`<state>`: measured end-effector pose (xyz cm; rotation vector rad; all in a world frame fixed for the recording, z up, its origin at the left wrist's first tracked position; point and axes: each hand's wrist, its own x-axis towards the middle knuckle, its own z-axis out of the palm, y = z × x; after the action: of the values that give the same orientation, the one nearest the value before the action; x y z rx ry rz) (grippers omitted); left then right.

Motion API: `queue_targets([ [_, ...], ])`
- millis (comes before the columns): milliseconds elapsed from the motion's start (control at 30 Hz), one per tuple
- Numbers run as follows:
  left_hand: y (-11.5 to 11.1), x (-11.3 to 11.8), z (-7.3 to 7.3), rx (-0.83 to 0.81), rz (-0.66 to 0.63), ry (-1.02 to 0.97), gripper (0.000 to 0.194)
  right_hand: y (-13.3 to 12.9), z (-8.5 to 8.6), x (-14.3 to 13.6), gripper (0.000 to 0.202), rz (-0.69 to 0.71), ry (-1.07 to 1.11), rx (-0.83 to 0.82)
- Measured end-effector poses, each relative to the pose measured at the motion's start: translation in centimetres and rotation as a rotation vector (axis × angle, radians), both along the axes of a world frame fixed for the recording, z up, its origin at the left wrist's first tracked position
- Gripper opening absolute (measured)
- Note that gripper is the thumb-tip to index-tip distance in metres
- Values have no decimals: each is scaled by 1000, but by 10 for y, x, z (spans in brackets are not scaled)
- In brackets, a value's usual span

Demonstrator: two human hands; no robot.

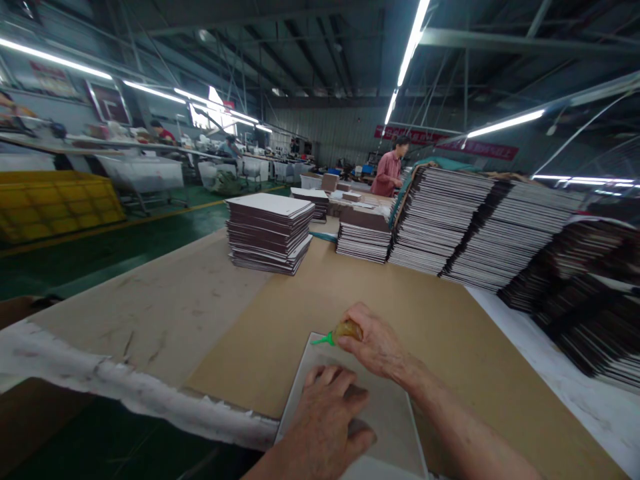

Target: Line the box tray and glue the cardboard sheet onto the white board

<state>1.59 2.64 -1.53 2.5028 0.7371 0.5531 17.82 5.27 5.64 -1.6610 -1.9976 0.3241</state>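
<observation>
- My left hand (327, 417): flat, fingers spread, pressing one grey board (380, 413).
- My right hand (375, 343): clamped round one green-tipped glue bottle (340, 333).
- Two near card stacks (270, 233).

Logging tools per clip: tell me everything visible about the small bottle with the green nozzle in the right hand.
The bottle is small, yellowish-amber and looks like soft plastic, with a thin bright green nozzle pointing left. It lies nearly level, gripped in the right hand, whose fingers cover most of its body. Its tip sits at the far left corner of the grey board on the table; whether it touches is unclear. The left hand presses flat on that board, apart from the bottle.
</observation>
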Motion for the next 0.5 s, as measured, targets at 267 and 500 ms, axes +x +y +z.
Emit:
queue_targets([
  [267, 2, 2, -5, 15, -12, 18, 30, 17, 15, -6, 16, 51, -157, 21],
  [500, 3, 1, -4, -3, -17, 48, 32, 20, 18, -5, 19, 57, -165, 7],
])
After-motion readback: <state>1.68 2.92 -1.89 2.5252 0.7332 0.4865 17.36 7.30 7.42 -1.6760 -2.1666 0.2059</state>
